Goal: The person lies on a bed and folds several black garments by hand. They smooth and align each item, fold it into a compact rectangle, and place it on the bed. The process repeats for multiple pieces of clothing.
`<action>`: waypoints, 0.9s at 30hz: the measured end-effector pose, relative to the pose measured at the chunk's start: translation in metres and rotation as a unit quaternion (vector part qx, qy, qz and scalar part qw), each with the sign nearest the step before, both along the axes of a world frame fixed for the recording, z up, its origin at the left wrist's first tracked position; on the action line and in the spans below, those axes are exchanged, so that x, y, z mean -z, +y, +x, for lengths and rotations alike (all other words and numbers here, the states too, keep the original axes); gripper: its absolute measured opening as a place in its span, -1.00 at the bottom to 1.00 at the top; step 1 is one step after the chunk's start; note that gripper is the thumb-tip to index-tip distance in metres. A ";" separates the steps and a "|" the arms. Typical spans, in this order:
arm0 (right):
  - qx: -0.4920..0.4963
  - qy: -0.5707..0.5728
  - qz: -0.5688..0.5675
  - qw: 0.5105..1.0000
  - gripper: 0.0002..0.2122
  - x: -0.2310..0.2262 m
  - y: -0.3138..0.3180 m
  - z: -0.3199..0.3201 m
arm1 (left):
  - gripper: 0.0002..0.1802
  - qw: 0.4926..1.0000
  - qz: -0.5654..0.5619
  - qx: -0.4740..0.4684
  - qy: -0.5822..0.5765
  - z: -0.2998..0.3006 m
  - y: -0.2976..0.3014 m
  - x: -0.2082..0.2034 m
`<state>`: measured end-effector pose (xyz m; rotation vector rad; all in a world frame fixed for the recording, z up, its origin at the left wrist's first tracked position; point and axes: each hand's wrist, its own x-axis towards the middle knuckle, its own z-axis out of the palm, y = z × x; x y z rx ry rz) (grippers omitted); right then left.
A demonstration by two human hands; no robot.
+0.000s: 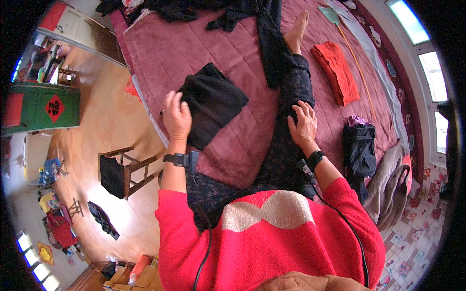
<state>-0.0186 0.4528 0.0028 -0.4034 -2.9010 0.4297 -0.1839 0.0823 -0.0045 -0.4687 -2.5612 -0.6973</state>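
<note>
I sit on a bed with a maroon quilted cover [194, 53]. My left hand [175, 116] lies flat on the left edge of a folded black garment [213, 104], fingers spread. My right hand [304, 123] rests palm down on my own outstretched leg in dark patterned trousers [291, 97], near the knee. Neither hand grips anything. Both wrists carry black bands, and I wear a red sweater.
A folded red cloth [336, 70] lies to the right, with a thin orange stick [357, 63] beside it. A dark bundled garment [359, 145] and a brown coat [388, 184] sit at the right edge. Dark clothes [213, 12] pile at the far end. A wooden chair [124, 172] stands on the floor left.
</note>
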 end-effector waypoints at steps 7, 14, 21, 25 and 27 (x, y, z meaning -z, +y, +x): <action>0.030 -0.049 -0.011 0.998 -0.58 0.002 0.000 -0.002 | -0.31 0.967 -0.173 0.006 -0.189 0.012 0.073 0.023; 0.019 -0.022 -0.014 0.999 -0.60 0.000 0.001 -0.004 | -0.20 0.945 -0.191 0.017 -0.264 -0.011 0.079 0.033; 0.011 0.005 0.003 1.000 -0.63 -0.001 -0.001 -0.002 | -0.30 0.975 -0.118 0.019 -0.190 0.028 0.073 0.016; 0.011 -0.004 0.031 0.999 -0.61 -0.009 -0.023 -0.018 | -0.35 0.991 -0.078 -0.051 -0.098 0.053 0.047 0.013; -0.091 0.062 -0.024 0.994 -0.57 -0.013 -0.051 -0.038 | -0.33 0.986 -0.090 -0.080 -0.115 0.053 0.033 0.014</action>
